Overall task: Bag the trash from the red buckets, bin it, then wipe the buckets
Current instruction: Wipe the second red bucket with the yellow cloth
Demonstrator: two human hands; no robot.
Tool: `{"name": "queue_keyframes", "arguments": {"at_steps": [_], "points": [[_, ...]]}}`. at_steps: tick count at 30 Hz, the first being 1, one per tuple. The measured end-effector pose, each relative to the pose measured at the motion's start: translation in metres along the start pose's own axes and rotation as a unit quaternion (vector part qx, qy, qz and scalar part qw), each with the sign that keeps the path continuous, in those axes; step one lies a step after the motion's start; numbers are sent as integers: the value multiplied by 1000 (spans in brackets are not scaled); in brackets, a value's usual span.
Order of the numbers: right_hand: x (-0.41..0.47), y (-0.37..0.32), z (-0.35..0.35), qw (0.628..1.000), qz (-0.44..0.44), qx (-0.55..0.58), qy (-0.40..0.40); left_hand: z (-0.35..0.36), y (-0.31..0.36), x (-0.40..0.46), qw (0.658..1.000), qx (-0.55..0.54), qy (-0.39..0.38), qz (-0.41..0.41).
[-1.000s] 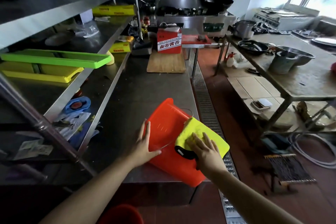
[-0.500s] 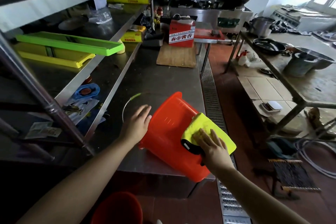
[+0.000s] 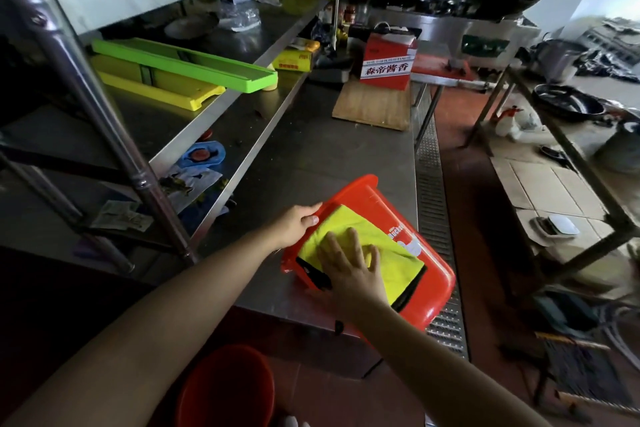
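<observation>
A red plastic bucket point(image 3: 429, 291) lies on its side at the near right corner of the steel counter point(image 3: 311, 156), its bottom end hanging past the counter's edge. A yellow cloth with a black border point(image 3: 391, 253) is spread over the bucket's upper side. My right hand point(image 3: 349, 263) lies flat on the cloth, fingers straight and spread. My left hand point(image 3: 298, 224) grips the bucket's left edge near its rim, fingers curled over it. A second red bucket point(image 3: 225, 388) stands on the floor below the counter.
A wooden board point(image 3: 374, 104) and a red carton point(image 3: 386, 61) sit further back on the counter. Green and yellow trays point(image 3: 180, 69) lie on the left shelf. A floor drain grate point(image 3: 434, 191) runs along the counter's right side; a steel table point(image 3: 588, 156) stands beyond it.
The bucket has rolled so its labelled side faces up. My right hand and the cloth shifted left, onto its upper side. My left hand went from the bucket's wall to gripping its edge.
</observation>
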State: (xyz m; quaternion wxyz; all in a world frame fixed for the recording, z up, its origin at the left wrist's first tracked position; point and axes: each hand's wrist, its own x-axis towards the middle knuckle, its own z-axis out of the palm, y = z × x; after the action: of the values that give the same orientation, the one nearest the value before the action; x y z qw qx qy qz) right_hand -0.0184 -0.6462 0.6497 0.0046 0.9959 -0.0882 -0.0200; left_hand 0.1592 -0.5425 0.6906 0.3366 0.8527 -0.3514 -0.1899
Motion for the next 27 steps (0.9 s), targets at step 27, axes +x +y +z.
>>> {"name": "queue_keyframes", "arguments": {"at_steps": [27], "points": [[83,113,-15,969,55,235,52,-4,-62,-20,999,-42,-33,4]]}}
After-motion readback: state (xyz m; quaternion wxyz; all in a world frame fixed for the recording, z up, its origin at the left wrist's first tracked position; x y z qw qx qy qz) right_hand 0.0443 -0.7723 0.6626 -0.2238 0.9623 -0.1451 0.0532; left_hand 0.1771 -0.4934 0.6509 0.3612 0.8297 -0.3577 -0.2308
